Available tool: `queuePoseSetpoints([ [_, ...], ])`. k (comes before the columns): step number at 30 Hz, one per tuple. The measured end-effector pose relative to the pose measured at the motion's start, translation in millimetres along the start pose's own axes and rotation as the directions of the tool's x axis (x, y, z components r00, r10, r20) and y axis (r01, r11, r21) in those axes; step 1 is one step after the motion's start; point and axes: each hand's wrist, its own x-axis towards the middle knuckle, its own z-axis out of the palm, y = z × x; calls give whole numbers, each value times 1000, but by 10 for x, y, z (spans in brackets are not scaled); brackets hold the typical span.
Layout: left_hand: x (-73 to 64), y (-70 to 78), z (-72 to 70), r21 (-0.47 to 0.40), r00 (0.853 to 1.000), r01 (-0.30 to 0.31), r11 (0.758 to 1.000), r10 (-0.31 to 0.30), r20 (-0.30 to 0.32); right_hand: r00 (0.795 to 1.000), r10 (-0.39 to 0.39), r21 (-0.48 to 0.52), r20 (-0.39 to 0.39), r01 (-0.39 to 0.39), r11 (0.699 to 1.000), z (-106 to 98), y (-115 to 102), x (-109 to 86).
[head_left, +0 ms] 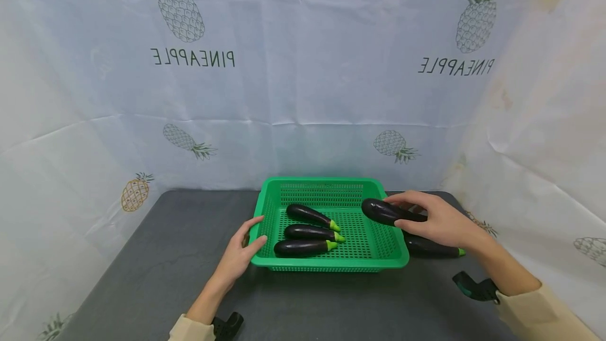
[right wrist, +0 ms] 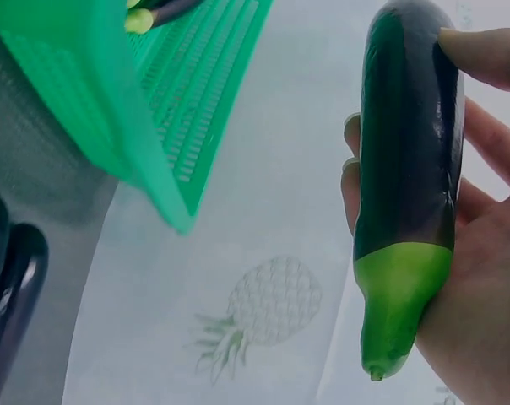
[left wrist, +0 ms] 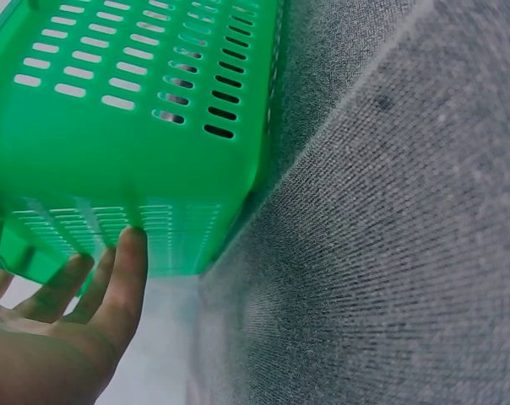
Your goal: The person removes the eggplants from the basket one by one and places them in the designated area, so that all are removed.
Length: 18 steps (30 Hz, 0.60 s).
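Observation:
My right hand (head_left: 447, 221) grips a dark purple eggplant (right wrist: 411, 143) between thumb and fingers, its green stem end pointing down along the palm in the right wrist view. In the head view this eggplant is above the right rim of a green plastic basket (head_left: 331, 263). Inside the basket three more eggplants lie in a row: a back one (head_left: 307, 214), a middle one (head_left: 310, 232) and a front one (head_left: 300, 248), stems to the right. My left hand (head_left: 235, 254) is at the basket's left rim, its fingers spread and fingertips against the outer wall (left wrist: 166, 232).
More eggplants (head_left: 428, 247) lie on the dark grey table (head_left: 199, 257) right of the basket, partly hidden by my right hand. White cloth (head_left: 303, 88) printed with pineapples hangs behind the table and along its sides.

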Motion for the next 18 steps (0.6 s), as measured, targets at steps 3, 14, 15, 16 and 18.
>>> queuePoseSetpoints([
  [3,3,4,2,1,1000,1,1000,-1,1,999,-19,2,-29,19,1000,-30,60,-74],
  [14,11,2,5,3,1000,10,1000,-10,3,998,35,-18,-53,-36,999,-69,381,-380],
  [15,10,3,4,3,1000,11,1000,-11,3,997,53,-23,-53,-55,998,-73,408,-403],
  [16,10,4,3,2,1000,11,1000,-11,3,996,70,-23,-52,-71,997,-78,432,-423],
  [18,11,5,1,4,1000,10,1000,-10,3,994,100,-22,-48,-101,995,-86,477,-460],
])
